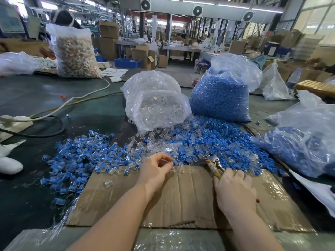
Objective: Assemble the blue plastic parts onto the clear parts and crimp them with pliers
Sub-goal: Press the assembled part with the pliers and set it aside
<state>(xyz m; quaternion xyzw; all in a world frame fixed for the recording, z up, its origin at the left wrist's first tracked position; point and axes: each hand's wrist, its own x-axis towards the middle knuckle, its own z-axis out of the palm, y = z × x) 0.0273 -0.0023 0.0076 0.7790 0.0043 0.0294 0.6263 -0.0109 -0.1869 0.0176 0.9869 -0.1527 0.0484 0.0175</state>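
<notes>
- A small blue plastic part (175, 163) is pinched at the fingertips of the left hand (154, 170), just above the far edge of the cardboard sheet (181, 196).
- The pliers (213, 164) are gripped by their handles in the right hand (233, 192), with the nose pointed toward 11 o'clock and the jaws nearly together.
- Loose clear parts (178, 168) lie just beside the pinched piece, at its 3 o'clock.
- For a clean crimp, the blue part is best seated fully and squarely on a clear part before the jaws are brought across it.
- Finished pieces (76, 160) are heaped at 9 o'clock; unassembled stock (217, 142) is spread at 1 o'clock, below the bag of clear parts (155, 102) and the bag of blue parts (223, 95).
</notes>
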